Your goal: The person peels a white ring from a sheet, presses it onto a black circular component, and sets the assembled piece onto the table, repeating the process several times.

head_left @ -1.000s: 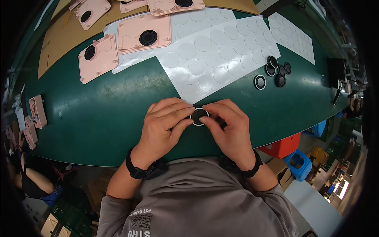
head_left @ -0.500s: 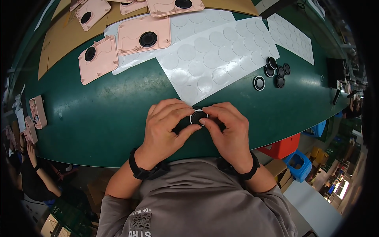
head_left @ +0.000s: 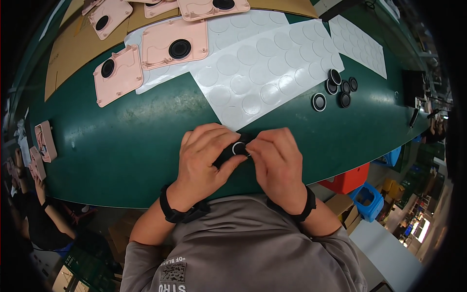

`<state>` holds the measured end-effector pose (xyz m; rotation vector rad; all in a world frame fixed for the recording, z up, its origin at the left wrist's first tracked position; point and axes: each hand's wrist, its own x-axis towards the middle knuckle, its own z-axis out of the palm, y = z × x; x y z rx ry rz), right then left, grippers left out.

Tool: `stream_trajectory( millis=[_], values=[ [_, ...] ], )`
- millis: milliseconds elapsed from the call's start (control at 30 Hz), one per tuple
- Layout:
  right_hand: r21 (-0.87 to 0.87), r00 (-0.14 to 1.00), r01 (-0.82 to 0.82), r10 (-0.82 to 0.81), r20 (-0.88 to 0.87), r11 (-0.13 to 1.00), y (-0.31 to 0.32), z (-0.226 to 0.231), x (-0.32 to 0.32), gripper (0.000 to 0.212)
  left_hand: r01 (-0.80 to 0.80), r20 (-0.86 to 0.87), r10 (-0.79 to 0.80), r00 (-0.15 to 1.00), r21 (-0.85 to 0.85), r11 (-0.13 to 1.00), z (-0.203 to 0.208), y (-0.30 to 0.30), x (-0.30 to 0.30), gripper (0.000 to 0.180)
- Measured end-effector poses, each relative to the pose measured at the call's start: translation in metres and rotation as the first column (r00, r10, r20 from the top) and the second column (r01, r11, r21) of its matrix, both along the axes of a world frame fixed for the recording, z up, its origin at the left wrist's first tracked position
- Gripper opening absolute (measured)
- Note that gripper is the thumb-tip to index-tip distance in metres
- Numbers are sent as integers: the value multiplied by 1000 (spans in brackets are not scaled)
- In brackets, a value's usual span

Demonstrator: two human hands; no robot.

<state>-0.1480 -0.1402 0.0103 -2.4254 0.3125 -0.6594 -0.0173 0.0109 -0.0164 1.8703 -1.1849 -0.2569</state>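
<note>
A round black disc with a white rim (head_left: 239, 149) is held just above the table's near side, in front of my body. My left hand (head_left: 202, 155) is closed on it, with thumb and fingers at its left edge. My right hand (head_left: 278, 163) is closed in a pinch at the disc's right edge, and its fingertips cover that side. Whether anything thin lies between those fingertips cannot be made out. To the right lie several loose black discs (head_left: 319, 102), some with white rims, two of them overlapping.
White sheets of round stickers (head_left: 267, 63) lie across the green table (head_left: 126, 141). Pink plastic panels (head_left: 158, 41) with round black parts rest at the back left, some on cardboard (head_left: 68, 61). Small pink housings (head_left: 46, 141) stand far left, near another person's arm (head_left: 56, 219). Stools (head_left: 367, 202) stand right.
My right hand has turned, and its thumb and fingers have drawn together at the disc's right edge, covering more of it. My left hand keeps its hold.
</note>
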Motion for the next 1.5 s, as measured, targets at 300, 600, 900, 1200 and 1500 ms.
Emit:
stream_trajectory(
  millis=[300,600,900,1200,1500],
  values=[
    [-85,998,-36,32,-52,996,3,-1,-4,25,25,14,-25,1000,-23,999,5,-1,-2,53],
    [648,992,103,-27,-126,755,-27,13,-17,7,61,82,-61,995,-5,998,2,-1,1,45],
    [124,850,522,-502,-161,844,-131,-18,-41,7,42,83,-42,996,1,999,5,-3,1,45],
    [192,988,115,-92,-125,975,-88,34,46,14,51,52,-52,997,20,999,2,2,2,49],
    [-116,955,-61,24,-296,991,-85,0,133,16,-17,-102,7,995,-92,996,15,0,7,60]
  ],
)
